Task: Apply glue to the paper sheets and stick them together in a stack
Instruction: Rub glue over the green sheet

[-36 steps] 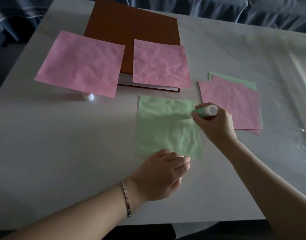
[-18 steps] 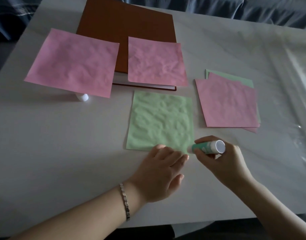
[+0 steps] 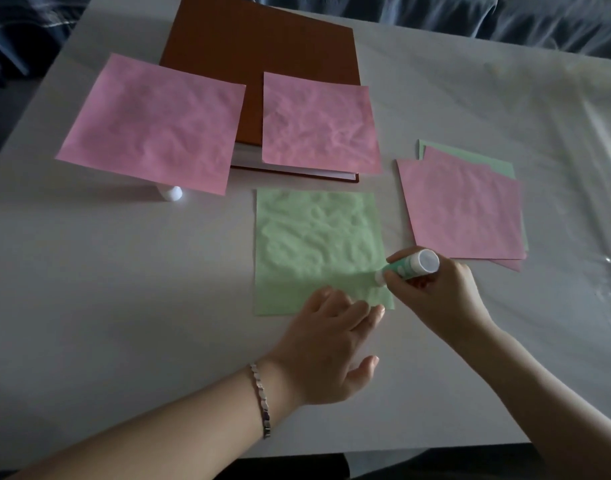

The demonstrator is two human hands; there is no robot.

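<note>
A crinkled green sheet (image 3: 314, 244) lies flat in the middle of the white table (image 3: 124, 306). My left hand (image 3: 331, 344) presses the sheet's near edge with straight fingers. My right hand (image 3: 435, 299) grips a green-and-white glue stick (image 3: 409, 265), whose tip touches the sheet near its right edge. A stack of pink and green sheets (image 3: 463, 206) lies to the right. Two more pink sheets, a left one (image 3: 151, 123) and a right one (image 3: 317, 123), sit at the back.
A brown book (image 3: 262, 53) lies at the back under the two pink sheets. The white glue cap (image 3: 172, 194) stands beneath the left pink sheet. Clear plastic film (image 3: 601, 168) covers the table's right side. Dark blue fabric lies beyond the far edge.
My right hand drew the glue stick from the sheet's upper right corner down to its lower right corner, then slightly back up the right edge. My left hand stayed on the near edge.
</note>
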